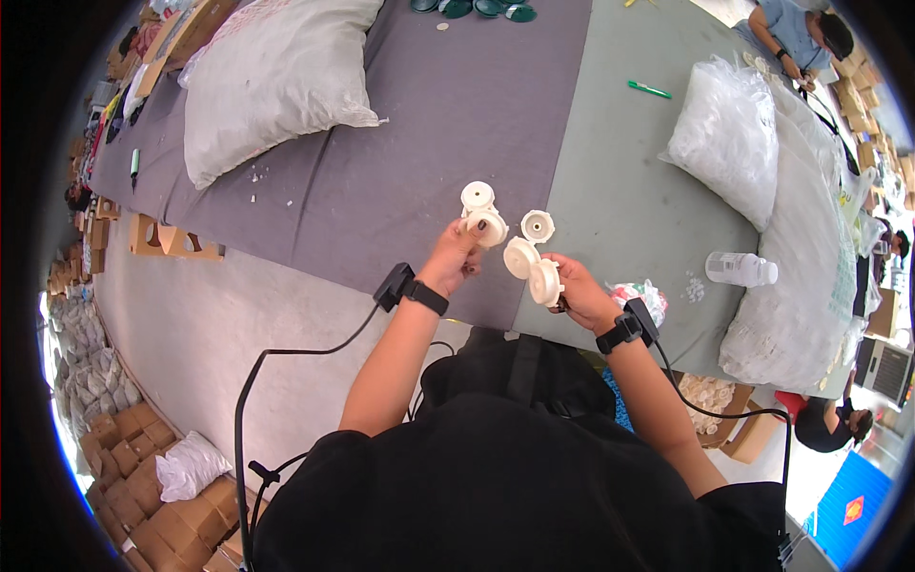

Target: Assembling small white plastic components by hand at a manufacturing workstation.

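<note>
Several cream caps [547,283], fingertip-held, both hands [451,257] [584,297]

Cannot see all of the left hand [448,257] or right hand [585,297] behind the cream plastic caps [544,283]. Cannot trace the large white sack [276,81] or dark green discs [487,8] past the top edge. Cannot identify the tiny white pieces [695,287] near the plastic bottle [736,270], nor read its print. Cannot tell the contents of the hazy plastic bag [722,141].
</note>
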{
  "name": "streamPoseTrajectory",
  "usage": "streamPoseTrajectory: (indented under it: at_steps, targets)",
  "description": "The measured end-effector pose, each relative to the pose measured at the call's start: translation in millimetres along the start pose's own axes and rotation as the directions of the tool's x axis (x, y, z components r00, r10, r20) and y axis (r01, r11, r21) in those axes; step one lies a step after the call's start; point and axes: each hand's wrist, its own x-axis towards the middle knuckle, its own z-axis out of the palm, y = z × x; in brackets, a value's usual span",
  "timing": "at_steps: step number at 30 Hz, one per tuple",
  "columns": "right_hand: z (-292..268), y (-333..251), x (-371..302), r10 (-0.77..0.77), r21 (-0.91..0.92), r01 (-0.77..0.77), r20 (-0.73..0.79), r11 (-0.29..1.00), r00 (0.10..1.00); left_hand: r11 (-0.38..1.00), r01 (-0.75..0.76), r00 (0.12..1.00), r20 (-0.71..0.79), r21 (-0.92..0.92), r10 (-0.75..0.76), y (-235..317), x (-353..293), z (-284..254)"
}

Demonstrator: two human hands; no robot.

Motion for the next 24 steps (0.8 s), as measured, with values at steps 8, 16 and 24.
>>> streamPoseTrajectory:
  at_steps: [8, 16, 24]
  targets:
    - [32.3, -26.2, -8.0, -0.028, -0.065, 0.035, 0.1, 0.997, 0.995, 0.813, -0.079, 0.997, -0.053, -0.577, 0.06, -10.2, -45.6, 67.8]
    - [49.3, -23.4, -11.1, -0.069, -0.173, 0.091, 0.128, 0.981, 0.989, 0.815, -0.298, 0.938, 0.008, -0.497, 0.348, -10.3, -43.1, 62.4]
    - [59.6, -5.5, -15.9, -0.125, -0.202, 0.132, 0.047, 0.971, 0.991, 0.821, -0.22, 0.964, 0.015, -0.527, 0.267, -2.2, -48.5, 50.8]
